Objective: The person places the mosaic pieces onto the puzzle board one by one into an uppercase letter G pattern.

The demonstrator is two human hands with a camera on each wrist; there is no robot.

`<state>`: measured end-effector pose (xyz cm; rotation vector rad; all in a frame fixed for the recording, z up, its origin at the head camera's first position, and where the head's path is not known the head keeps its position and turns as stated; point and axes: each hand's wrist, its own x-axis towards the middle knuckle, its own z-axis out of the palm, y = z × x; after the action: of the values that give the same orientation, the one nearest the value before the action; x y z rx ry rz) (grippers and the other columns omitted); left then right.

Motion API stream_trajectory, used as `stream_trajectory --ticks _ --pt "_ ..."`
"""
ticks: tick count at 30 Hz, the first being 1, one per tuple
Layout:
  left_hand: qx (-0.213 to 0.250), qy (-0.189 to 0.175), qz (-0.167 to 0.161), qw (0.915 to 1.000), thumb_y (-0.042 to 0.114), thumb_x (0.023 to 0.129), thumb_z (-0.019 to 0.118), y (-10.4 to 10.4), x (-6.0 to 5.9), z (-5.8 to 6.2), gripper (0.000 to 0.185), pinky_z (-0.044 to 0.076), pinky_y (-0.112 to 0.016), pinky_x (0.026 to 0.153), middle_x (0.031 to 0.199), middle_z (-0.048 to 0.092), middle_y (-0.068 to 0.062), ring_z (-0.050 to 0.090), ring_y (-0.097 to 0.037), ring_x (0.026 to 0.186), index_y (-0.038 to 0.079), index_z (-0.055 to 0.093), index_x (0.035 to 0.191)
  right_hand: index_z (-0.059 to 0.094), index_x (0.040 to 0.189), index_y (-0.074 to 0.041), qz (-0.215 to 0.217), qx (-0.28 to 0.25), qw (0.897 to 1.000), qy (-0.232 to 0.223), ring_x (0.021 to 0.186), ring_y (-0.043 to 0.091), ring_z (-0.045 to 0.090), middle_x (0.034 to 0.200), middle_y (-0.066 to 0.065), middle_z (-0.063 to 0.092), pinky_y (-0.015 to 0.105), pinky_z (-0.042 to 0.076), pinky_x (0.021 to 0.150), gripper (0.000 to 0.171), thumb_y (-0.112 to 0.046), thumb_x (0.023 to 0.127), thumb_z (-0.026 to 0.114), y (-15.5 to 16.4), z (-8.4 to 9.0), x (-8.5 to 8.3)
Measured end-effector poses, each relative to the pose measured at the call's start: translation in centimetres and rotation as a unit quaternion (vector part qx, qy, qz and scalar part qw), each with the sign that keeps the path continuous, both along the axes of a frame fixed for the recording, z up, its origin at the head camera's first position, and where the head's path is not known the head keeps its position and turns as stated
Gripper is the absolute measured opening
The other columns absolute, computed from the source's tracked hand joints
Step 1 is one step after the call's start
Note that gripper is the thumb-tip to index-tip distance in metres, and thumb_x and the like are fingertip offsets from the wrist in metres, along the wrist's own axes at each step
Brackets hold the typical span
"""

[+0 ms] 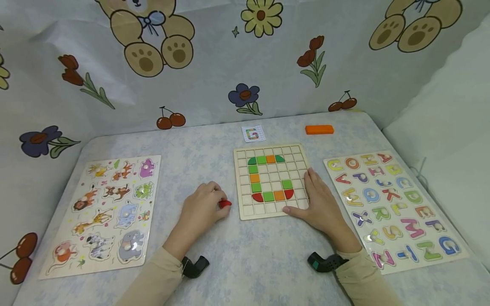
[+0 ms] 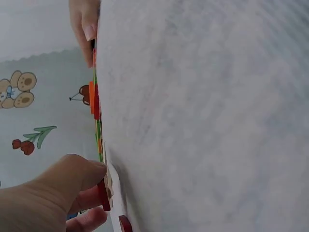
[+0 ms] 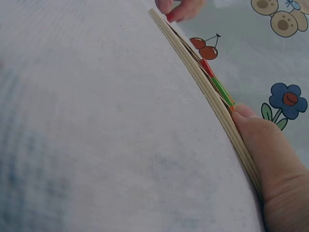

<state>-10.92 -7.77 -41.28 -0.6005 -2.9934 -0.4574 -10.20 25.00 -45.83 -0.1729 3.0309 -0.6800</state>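
red piece in one hand, grid board under the other

in the head view, the left hand (image 1: 203, 208) is resting on the counter (image 1: 249, 263), just left of the grid board (image 1: 272, 210). its grip is pinching a small red piece (image 1: 224, 204) at the fingertips. the right hand (image 1: 319, 202) is lying flat with straight fingers on the board's right side, its thumb along the near edge. coloured tiles (image 1: 255, 177) are sitting in the board, making a letter shape. a small picture card (image 1: 253, 134) and an orange block (image 1: 319, 129) are lying past the board. an animal puzzle (image 1: 111, 208) is lying to the far left and a letter puzzle (image 1: 390, 204) to the far right.

in the left wrist view, the left hand (image 2: 53, 195) is holding the red piece (image 2: 103, 195) between thumb and fingers, right beside the board's edge (image 2: 110, 179). the right hand (image 2: 87, 26) is showing at the other end.

in the right wrist view, the right hand (image 3: 270, 164) is pressing on the board (image 3: 212, 99), grasping nothing. the left hand (image 3: 181, 8) is showing far off with the red piece (image 3: 171, 17).
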Motion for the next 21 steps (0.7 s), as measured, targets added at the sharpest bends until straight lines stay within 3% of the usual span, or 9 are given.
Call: stream_trajectory --ticks 7,17,21 --pt "0.022 0.001 -0.019 0.9996 0.021 0.084 0.075 2.1 -1.2 1.2 0.009 0.038 -0.023 0.051 0.079 0.067 0.007 0.047 -0.012 0.068 0.020 0.073 0.093 0.009 0.158 -0.001 -0.003 -0.001 1.000 0.002 0.153 0.039 0.012 0.167 0.016 0.004 0.060 0.018 0.119 0.130 -0.075 0.071 0.071 0.2 0.0 -0.1" --pt "0.038 -0.033 -0.065 0.9966 0.026 0.088 0.074 7.2 -4.2 2.4 0.016 0.051 -0.031 0.066 0.094 0.074 0.006 0.061 -0.016 0.086 0.020 0.076 0.102 0.010 0.159 -0.003 -0.006 -0.002 1.000 0.002 0.153 0.039 0.012 0.168 0.014 0.003 0.059 0.020 0.119 0.131 -0.077 0.070 0.070 0.1 -0.2 0.0" --pt "0.037 -0.042 -0.075 0.9956 0.028 0.091 0.072 9.3 -5.5 2.3 0.017 0.049 -0.030 0.064 0.092 0.072 0.006 0.059 -0.014 0.082 0.020 0.075 0.105 0.011 0.158 -0.002 -0.005 -0.003 1.000 0.003 0.153 0.040 0.013 0.167 0.014 0.004 0.060 0.020 0.118 0.130 -0.077 0.070 0.070 0.0 -0.3 0.0"
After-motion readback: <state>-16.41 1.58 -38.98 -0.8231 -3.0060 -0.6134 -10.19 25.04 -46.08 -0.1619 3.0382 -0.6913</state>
